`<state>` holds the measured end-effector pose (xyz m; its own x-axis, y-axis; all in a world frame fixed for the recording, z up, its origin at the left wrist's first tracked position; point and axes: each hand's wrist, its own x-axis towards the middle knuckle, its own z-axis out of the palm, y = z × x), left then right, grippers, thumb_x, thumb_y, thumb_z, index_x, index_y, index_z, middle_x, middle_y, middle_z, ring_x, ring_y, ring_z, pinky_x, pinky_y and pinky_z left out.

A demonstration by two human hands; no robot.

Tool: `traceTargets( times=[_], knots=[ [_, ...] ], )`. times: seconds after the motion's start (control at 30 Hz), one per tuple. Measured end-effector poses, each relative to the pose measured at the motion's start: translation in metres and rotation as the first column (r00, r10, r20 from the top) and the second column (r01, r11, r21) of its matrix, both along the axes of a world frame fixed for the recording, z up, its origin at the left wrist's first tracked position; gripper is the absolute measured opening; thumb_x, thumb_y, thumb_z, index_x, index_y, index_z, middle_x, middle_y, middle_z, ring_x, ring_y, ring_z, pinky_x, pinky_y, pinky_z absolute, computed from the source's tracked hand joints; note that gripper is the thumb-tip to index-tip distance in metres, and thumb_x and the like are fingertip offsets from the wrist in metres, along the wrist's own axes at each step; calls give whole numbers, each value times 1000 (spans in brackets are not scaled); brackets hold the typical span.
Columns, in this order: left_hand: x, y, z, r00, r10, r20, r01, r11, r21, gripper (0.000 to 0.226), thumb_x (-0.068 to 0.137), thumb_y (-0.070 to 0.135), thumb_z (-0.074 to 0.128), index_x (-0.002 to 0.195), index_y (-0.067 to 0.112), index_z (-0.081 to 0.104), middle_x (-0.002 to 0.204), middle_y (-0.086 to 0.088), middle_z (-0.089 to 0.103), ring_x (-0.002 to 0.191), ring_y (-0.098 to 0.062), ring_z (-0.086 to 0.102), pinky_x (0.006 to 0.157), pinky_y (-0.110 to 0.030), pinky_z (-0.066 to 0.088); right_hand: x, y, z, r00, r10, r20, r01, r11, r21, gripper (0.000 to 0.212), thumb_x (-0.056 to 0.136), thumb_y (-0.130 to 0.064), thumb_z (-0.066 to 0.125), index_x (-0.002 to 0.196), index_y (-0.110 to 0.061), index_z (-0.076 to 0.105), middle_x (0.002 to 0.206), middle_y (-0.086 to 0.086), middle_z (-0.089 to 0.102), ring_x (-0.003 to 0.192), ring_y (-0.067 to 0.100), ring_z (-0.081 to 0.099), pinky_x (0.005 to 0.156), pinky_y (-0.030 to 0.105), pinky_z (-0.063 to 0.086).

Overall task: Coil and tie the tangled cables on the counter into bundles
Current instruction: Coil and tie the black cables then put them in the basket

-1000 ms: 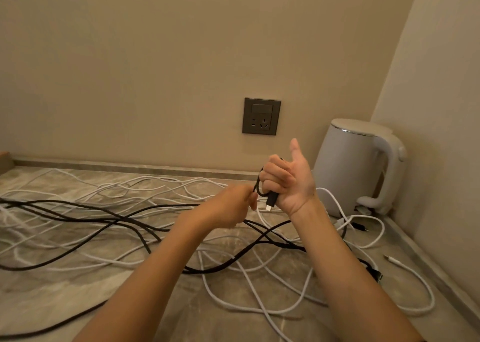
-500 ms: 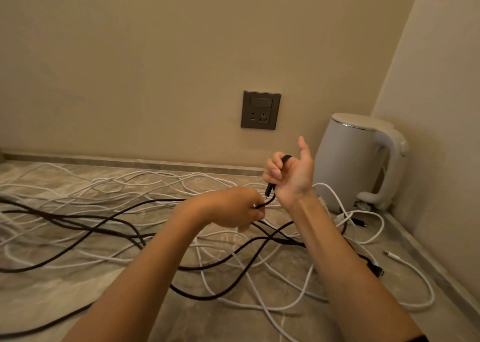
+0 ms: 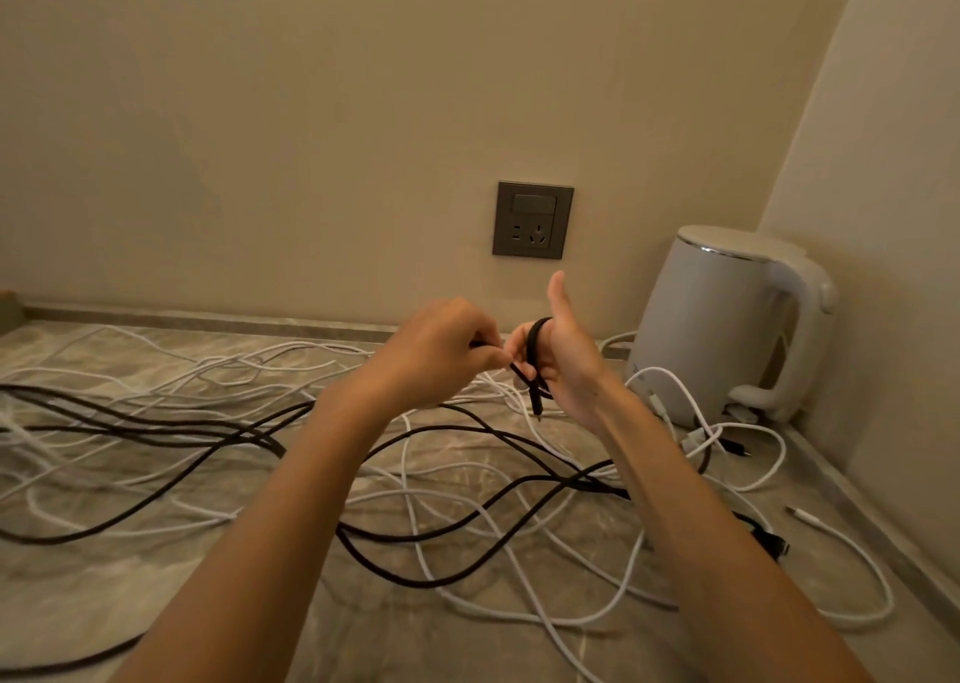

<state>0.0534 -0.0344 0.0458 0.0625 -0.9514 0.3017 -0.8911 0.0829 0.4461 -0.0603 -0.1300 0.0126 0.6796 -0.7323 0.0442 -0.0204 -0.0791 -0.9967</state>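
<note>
Black cable [image 3: 535, 355] is wrapping in a small loop around the fingers of the right hand [image 3: 563, 365], held up above the surface [image 3: 130, 594] near the back wall. Its plug end is hanging down from the loop, pointing toward the surface. Right hand is closing its fingers loosely on the loop, thumb sticking straight up. Left hand [image 3: 441, 355] is sitting just beside it, to the left, fingers curling shut and pinching the same black cable where it is leaving the loop. The two hands are almost touching.

From the left hand the black cable is running down and away, trailing in long curves across the marbled surface toward the left edge of view and under both forearms. More than one black strand is lying there; whether they are one cable or several cannot be told.

White cables [image 3: 467, 542] are lying tangled under and across the black strands, spreading over most of the surface, loose and uncoiled. One white connector end [image 3: 802, 515] is lying free near the right edge.

White electric kettle [image 3: 727, 319] is standing in the back right corner, handle facing right, white cables looping just in front of its base. Grey wall socket [image 3: 533, 220] is sitting on the wall above the hands.
</note>
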Motion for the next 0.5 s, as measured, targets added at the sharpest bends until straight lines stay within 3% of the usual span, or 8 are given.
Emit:
traceTargets(
  times=[0.07,0.17,0.2,0.3,0.4,0.5],
  knots=[
    [1,-2,-1,1000,19,19,-18,999,-49,21,89,26,59,90,8,68,74,-2,61,65,-14,48,68,-34,42,0,-1,-1,999,27,-30,-27,1000,1,87,89,-69,2,61,-5,53,58,10,46,49,15,43,51,23,39],
    [5,-4,-2,997,78,11,-75,983,-168,21,83,32,65,85,12,68,70,9,56,71,-13,51,76,-34,40,0,-3,-2,988,117,-101,-116,993,11,107,86,-73,0,86,14,61,58,8,47,50,16,43,49,24,39],
    [7,-4,-3,995,99,13,-94,973,-213,20,81,34,66,83,14,69,71,10,56,75,-14,52,79,-36,40,0,-3,-3,981,146,-127,-145,989,15,109,84,-75,-2,86,14,62,57,8,47,50,16,42,49,25,39],
    [10,-5,-6,989,144,17,-131,936,-327,20,77,36,70,79,17,70,72,9,61,80,-16,54,83,-38,39,0,2,1,961,239,-140,-230,970,77,89,80,-77,-6,60,-8,46,51,3,41,46,13,34,43,23,33],
    [11,-7,-8,991,131,-23,-128,899,-418,22,74,38,70,74,17,70,64,12,56,70,-14,53,76,-37,41,-4,5,6,931,364,-19,-349,905,244,80,79,-79,-3,51,-15,35,44,-2,30,36,8,22,33,17,22],
    [10,-7,-11,993,89,-72,-114,853,-510,24,79,33,68,71,11,70,59,5,57,56,-11,48,60,-28,39,-4,6,6,826,518,223,-562,727,394,79,80,-79,5,45,-16,38,37,-4,34,29,3,27,29,13,19]
  ],
)
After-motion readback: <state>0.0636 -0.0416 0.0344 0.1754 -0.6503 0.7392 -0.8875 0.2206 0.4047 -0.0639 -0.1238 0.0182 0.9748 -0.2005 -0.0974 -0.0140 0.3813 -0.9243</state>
